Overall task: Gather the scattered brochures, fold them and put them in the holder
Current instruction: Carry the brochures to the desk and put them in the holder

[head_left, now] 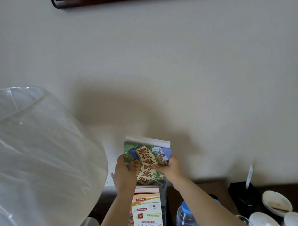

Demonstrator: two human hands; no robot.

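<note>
A colourful folded brochure (147, 161) with a green map-like cover and large red characters is held upright against the wall. My left hand (123, 175) grips its left edge and my right hand (170, 168) pinches its right edge. Its lower end sits at the back of a clear holder (164, 206). Inside the holder, in front of it, stands another brochure (148, 220) with orange and white panels.
A large lampshade wrapped in plastic (31, 167) fills the left. A water bottle with a blue cap (185, 220) stands right of the holder. White dishes (276, 203) and a black stand with a card (248, 192) sit at the right on the dark table.
</note>
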